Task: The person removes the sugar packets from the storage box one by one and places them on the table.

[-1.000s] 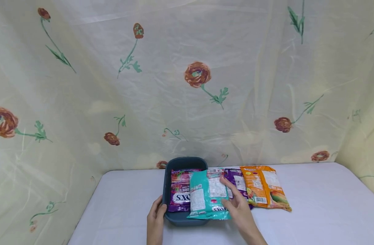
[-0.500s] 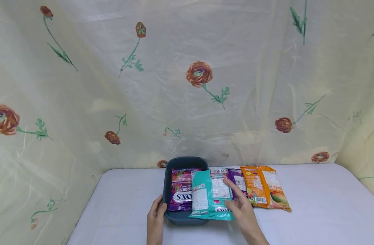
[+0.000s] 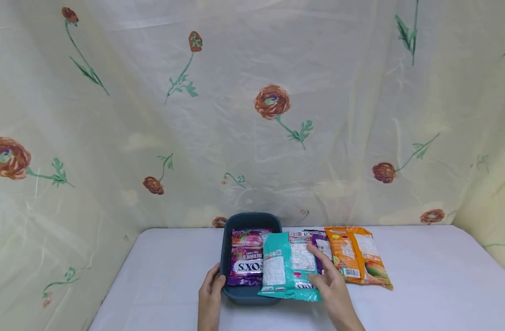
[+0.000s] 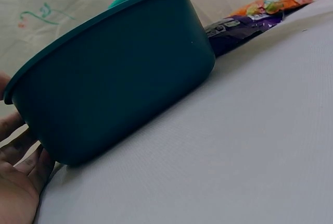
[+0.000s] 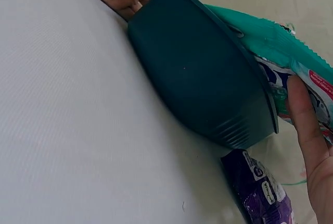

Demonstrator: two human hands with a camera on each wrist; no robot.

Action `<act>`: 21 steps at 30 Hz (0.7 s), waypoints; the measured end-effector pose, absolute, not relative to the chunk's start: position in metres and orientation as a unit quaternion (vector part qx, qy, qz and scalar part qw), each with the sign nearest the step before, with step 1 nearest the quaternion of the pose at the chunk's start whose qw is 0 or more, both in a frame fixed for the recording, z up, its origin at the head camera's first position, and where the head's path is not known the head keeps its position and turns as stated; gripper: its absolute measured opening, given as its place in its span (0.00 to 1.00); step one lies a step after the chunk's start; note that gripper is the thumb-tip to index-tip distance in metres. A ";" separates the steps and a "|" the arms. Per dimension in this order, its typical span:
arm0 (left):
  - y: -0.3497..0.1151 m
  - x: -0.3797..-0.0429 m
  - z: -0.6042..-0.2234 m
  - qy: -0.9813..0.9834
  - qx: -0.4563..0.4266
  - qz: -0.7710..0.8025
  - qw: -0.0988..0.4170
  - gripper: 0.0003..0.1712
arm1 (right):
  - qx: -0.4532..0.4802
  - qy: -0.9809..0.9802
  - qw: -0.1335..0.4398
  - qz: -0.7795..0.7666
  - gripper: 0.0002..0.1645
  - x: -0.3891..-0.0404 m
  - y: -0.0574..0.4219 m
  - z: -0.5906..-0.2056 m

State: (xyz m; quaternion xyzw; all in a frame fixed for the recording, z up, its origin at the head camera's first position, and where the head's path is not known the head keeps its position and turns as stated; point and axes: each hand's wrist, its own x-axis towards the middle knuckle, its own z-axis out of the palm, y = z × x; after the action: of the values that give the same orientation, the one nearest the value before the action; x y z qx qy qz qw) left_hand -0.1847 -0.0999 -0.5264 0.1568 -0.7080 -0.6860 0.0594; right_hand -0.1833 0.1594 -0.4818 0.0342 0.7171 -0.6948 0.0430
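In the head view, my right hand (image 3: 334, 289) grips a teal candy bag (image 3: 277, 264), thumb and index finger on its printed face, with fingers beneath it in the right wrist view. The bag is tilted over the right rim of a dark teal plastic bin (image 4: 119, 73). My left hand (image 3: 211, 292) holds the bin's left side, its thumb at the rim and its fingers against the outer wall. Inside the bin lies a purple berry candy bag (image 3: 246, 259), partly covered by the teal one.
Right of the bin, a second purple candy bag (image 3: 322, 243) lies on the white table (image 3: 422, 276), partly hidden by the teal bag. An orange candy bag (image 3: 355, 255) with a mango picture lies beside it. A flowered curtain (image 3: 219, 128) hangs behind the table.
My right hand has shifted the teal bag slightly to the right, so more of the purple bag's lettering in the bin shows. The left hand and bin have stayed put.
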 end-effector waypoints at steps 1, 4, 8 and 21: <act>-0.100 -0.184 -0.526 -0.709 0.157 -0.685 0.061 0.26 | 0.035 0.717 0.044 -0.695 0.36 -0.183 0.160 -0.482; -0.100 -0.183 -0.526 -0.710 0.156 -0.684 0.063 0.26 | 0.041 0.718 0.050 -0.693 0.36 -0.182 0.162 -0.482; -0.100 -0.183 -0.525 -0.710 0.158 -0.683 0.060 0.26 | 0.038 0.720 0.052 -0.691 0.37 -0.182 0.165 -0.482; -0.101 -0.182 -0.524 -0.709 0.153 -0.686 0.057 0.27 | 0.049 0.723 0.055 -0.687 0.38 -0.177 0.173 -0.479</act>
State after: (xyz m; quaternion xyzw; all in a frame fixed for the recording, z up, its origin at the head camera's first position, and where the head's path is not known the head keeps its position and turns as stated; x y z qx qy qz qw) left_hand -0.1820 -0.1006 -0.5240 0.1527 -0.7088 -0.6863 0.0570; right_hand -0.1767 0.1728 -0.4790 0.0488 0.7231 -0.6868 0.0549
